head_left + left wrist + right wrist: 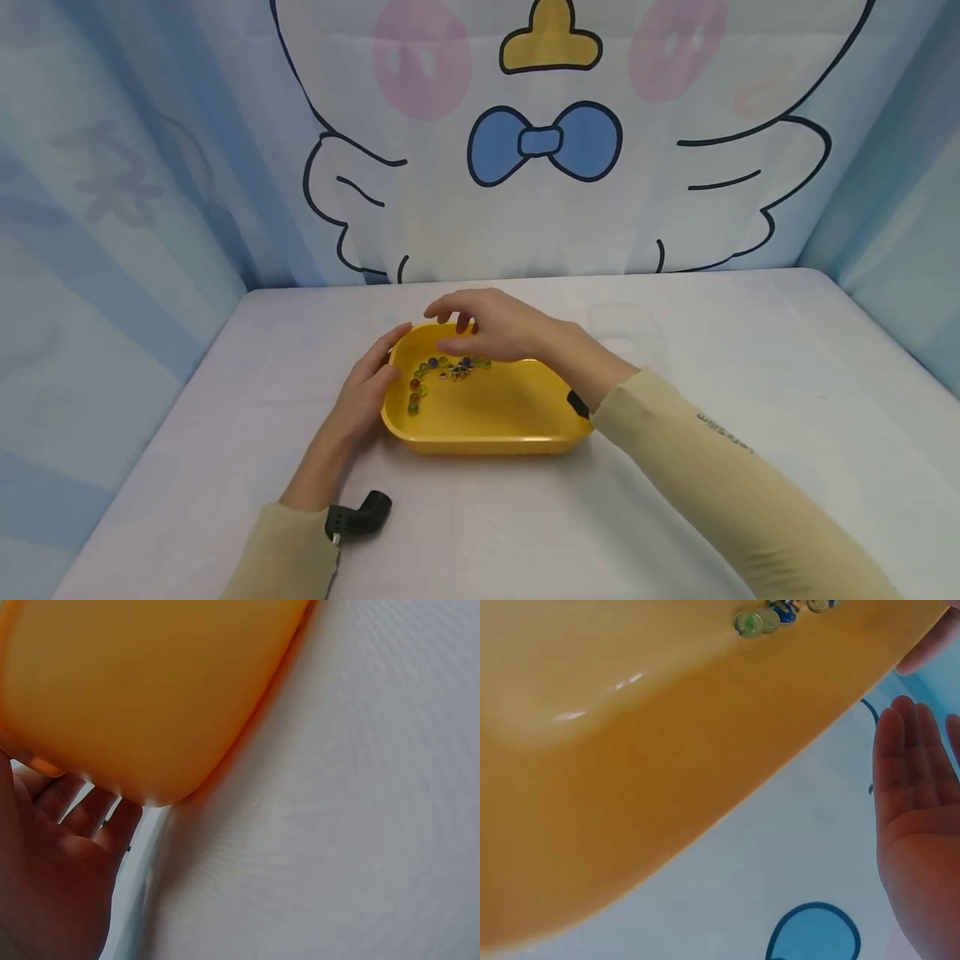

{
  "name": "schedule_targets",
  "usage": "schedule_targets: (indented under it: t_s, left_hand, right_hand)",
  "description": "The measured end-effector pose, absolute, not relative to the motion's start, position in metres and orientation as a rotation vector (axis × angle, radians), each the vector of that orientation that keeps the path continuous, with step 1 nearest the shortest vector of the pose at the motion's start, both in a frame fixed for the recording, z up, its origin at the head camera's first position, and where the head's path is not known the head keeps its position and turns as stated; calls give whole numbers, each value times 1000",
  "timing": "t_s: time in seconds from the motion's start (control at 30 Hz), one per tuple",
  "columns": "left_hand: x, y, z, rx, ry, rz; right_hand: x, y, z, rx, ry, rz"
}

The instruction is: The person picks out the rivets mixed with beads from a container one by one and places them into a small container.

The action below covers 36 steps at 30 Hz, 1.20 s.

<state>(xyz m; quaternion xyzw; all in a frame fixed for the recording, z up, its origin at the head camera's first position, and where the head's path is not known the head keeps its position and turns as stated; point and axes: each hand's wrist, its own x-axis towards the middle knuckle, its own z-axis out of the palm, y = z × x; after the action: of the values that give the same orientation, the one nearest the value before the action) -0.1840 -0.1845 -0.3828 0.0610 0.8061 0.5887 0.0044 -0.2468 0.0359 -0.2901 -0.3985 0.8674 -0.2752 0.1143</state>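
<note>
The yellow plastic tray point(502, 408) rests on the desk point(465, 525), and the left hand point(366, 392) holds its left end, thumb over the rim and fingers along the outer wall, apparently to steady it. The right hand point(502, 325) hovers above the tray's far edge, its fingers loosely bent, parted from the thumb and holding nothing, seemingly kept high to stay clear of the rim. Inside the tray, glass marbles point(415, 384) line the left and far sides around a heap of small silvery pieces point(459, 369), leaving the middle and right of its floor bare; a slight lean of the tray might explain that, though the head view is too distant to be sure. The left wrist view adds what the head view hides: the extended fingers set against the tray's outside. The right wrist view shows the right palm well apart from the tray wall, and, beyond the tray, part of the blue bow tie point(815, 934) printed on the cloth backdrop point(540, 225).
</note>
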Motion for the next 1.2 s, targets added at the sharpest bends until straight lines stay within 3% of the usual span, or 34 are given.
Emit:
schedule_targets:
  t_s: [1.2]
  left_hand:
    - [-185,-186,-385,221,2504,1884]
  right_hand:
    - [-258,27,-323,-1135,2398,-606]
